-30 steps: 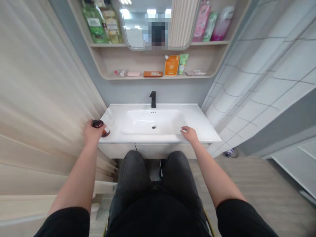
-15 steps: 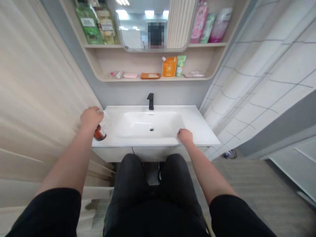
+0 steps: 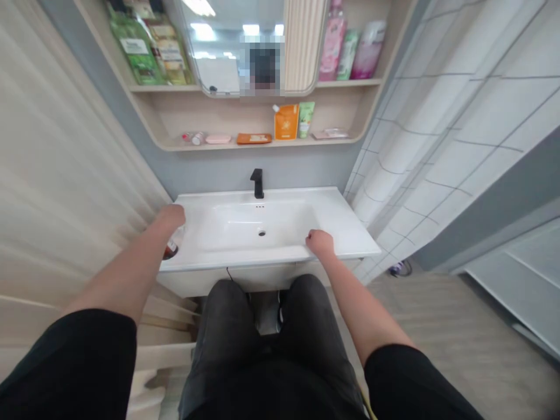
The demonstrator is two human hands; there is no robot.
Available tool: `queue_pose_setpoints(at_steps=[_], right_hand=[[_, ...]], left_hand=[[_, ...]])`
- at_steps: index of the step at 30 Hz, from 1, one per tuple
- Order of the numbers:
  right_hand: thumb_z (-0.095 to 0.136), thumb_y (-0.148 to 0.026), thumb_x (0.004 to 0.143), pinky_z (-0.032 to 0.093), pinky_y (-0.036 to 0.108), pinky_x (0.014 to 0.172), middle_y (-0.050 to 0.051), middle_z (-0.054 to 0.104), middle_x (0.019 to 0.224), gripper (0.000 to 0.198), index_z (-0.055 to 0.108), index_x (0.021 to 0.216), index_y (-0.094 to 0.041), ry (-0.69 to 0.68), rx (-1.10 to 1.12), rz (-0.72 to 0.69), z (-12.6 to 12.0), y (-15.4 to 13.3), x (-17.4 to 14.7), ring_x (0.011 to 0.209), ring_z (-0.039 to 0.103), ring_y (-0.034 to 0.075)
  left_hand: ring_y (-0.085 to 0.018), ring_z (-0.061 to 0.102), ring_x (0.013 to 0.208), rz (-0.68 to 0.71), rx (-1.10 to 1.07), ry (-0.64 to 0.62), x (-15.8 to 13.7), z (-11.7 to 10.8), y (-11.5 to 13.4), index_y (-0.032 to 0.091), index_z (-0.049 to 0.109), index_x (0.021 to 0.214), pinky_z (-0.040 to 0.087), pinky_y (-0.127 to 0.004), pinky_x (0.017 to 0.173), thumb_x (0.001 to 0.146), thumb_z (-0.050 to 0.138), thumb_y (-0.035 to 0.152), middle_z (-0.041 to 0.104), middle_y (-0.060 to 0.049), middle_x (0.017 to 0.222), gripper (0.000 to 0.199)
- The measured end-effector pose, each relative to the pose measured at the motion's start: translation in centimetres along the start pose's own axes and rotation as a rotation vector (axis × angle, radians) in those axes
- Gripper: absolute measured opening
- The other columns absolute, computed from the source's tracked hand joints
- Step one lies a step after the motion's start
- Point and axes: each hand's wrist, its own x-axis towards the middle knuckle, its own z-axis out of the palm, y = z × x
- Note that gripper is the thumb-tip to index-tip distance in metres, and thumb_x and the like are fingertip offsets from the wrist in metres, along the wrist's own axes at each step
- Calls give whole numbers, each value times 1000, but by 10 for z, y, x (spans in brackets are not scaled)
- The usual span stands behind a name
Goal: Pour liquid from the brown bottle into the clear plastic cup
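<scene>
My left hand (image 3: 172, 216) is at the left end of the white washbasin counter (image 3: 350, 233), beside the curtain. Its back faces me, and the fingers are turned away and hidden. Just below it stands a brown bottle (image 3: 170, 251) with a pale label, partly covered by my wrist. Something clear and see-through (image 3: 179, 234) shows next to the bottle, too blurred to name. My right hand (image 3: 321, 242) is closed in a fist at the front right rim of the basin (image 3: 284, 224), with nothing visible in it.
A black faucet (image 3: 258, 184) rises behind the basin. Above it, a shelf (image 3: 262, 146) holds a pink soap bar (image 3: 218, 139), an orange packet (image 3: 254, 139), an orange pouch (image 3: 286, 122) and a green tube (image 3: 305, 120). Curtains hang left (image 3: 87, 146) and right (image 3: 420, 128).
The whole view has shifted slightly. My left hand has turned and moved down a little at the bottle, so its fingers are more hidden. My right hand keeps its place at the basin rim.
</scene>
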Motion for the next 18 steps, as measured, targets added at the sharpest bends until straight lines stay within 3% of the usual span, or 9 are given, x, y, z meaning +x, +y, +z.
queue_pose_setpoints(at_steps=[4, 6, 9, 11, 13, 16, 18], right_hand=[[54, -26, 103, 54, 35, 97, 19, 83, 119, 35, 84, 119, -18, -7, 8, 15, 3, 0, 1, 116, 77, 30], [55, -26, 103, 54, 34, 99, 19, 82, 118, 33, 84, 118, -18, -6, 28, 33, 4, -1, 1, 117, 77, 30], [64, -29, 101, 54, 36, 104, 15, 82, 122, 32, 80, 127, -22, -49, 188, 6, 3, -8, -1, 119, 75, 28], [74, -35, 96, 56, 39, 105, 11, 79, 131, 49, 71, 144, -27, -113, 467, -84, 1, -19, -5, 117, 74, 27], [86, -41, 86, 58, 42, 105, 12, 69, 149, 81, 55, 161, -33, -166, 801, -237, 0, -38, -12, 121, 71, 27], [101, -46, 66, 54, 47, 113, 14, 53, 166, 117, 44, 168, -35, -183, 1070, -511, 4, -74, -24, 140, 60, 31], [102, -47, 63, 51, 48, 116, 13, 61, 156, 117, 46, 165, -32, -183, 1123, -590, 9, -98, -31, 136, 62, 31]], left_hand=[[-22, 69, 96, 89, -30, -73, -16, 29, 17, 10, 74, 85, 51, -39, 111, 76, 80, 9, 69, -1, 73, 11], [-24, 71, 92, 147, -231, -78, -43, 58, 34, 14, 80, 100, 56, -37, 101, 79, 84, 23, 78, -6, 90, 24], [-24, 73, 87, 161, -578, -45, -93, 110, 66, 21, 82, 102, 60, -37, 89, 79, 84, 37, 80, -7, 96, 28], [-24, 73, 84, 138, -744, -36, -120, 140, 90, 21, 81, 100, 60, -38, 85, 80, 83, 41, 81, -7, 96, 29], [-23, 72, 83, 180, -826, -42, -138, 158, 111, 22, 81, 100, 59, -38, 83, 82, 82, 41, 81, -7, 98, 27], [-22, 69, 80, 318, -821, -96, -151, 163, 134, 23, 82, 98, 59, -37, 82, 83, 84, 40, 79, -6, 94, 23], [-24, 70, 86, 388, -791, -112, -156, 158, 142, 23, 82, 97, 59, -39, 86, 82, 85, 38, 77, -6, 95, 21]])
